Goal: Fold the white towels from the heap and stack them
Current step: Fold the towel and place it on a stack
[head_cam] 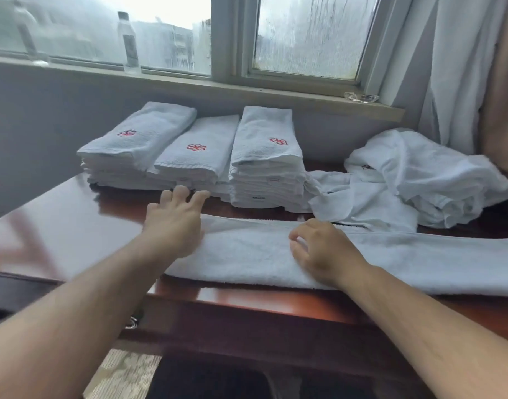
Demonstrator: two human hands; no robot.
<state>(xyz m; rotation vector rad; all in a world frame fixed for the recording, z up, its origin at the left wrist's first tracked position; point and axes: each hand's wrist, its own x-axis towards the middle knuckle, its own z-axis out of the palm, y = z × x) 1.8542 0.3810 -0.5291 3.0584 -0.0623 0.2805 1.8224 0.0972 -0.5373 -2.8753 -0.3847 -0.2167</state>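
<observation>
White terry towel (247,254), folded lengthwise into a long strip, lies along the near edge of the glossy red-brown wooden table (59,226). Left hand (175,223): released, fingers straight and spread, palm over the left end of the towel, fingertips reaching beyond its far edge. Right hand (321,249): resting on the middle of the towel with fingers curled. Whether it pinches the fabric cannot be determined. Beyond the towel's left half stand three stacks of folded towels side by side: left stack (131,148), middle stack (195,156), right stack (267,168). Each top towel bears a red emblem. Beyond the towel's right half lies the unfolded heap (419,180), touching the right stack. Farther behind the towel, a clear bottle (128,44) stands upright on the windowsill (189,82).
</observation>
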